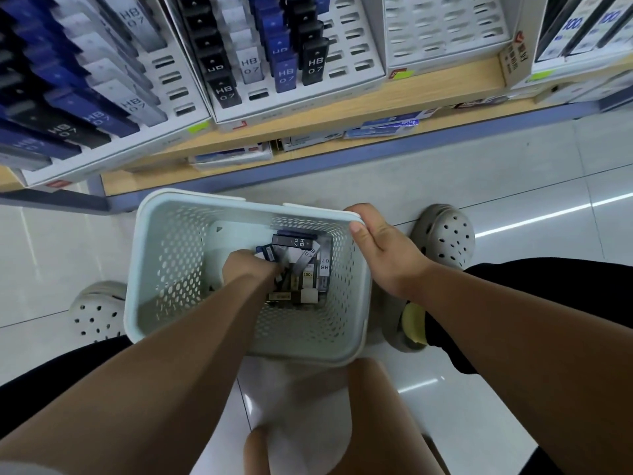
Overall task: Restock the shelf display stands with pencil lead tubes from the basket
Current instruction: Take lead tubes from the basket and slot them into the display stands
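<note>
A pale green perforated basket stands on the floor in front of me. At its bottom lies a heap of pencil lead tubes, black, blue and grey, some marked HB 07. My left hand reaches down into the basket, its fingers curled among the tubes; the grip itself is blurred. My right hand grips the basket's right rim, thumb inside. White display stands on the shelf above hold rows of tubes, with several slots open on their right sides.
The wooden shelf runs across the top, with flat boxes stored on a lower board. My feet in perforated clogs flank the basket on the tiled floor. My knees are at the bottom of the view.
</note>
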Demonstrator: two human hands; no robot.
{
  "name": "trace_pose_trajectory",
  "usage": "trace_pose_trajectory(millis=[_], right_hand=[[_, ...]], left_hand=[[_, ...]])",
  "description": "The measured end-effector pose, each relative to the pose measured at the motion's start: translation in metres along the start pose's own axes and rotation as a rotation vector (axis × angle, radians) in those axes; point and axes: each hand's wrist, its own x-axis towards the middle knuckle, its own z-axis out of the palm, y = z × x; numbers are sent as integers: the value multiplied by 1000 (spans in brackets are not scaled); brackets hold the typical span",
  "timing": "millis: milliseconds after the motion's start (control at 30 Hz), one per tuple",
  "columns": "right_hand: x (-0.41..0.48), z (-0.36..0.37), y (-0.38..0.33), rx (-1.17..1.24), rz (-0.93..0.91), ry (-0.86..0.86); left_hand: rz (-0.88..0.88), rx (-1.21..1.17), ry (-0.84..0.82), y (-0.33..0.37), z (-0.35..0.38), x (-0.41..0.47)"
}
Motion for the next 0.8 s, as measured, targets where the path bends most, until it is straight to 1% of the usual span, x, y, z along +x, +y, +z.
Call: trace_pose_trajectory(millis=[133, 200, 300, 567, 800], right_hand=[[0, 1, 2, -7, -5, 3], [0, 2, 3, -4, -3, 3], [0, 3, 3, 7, -5, 8], [0, 4, 1, 24, 25, 5], [-1, 3, -2, 40, 42, -1]], left_hand=[[43, 14, 3, -1, 3, -1], [70, 36, -22, -2, 6, -3], [107, 4, -58, -3, 8, -3], [156, -8, -125, -4, 15, 0], [236, 22, -79, -8, 22, -3]])
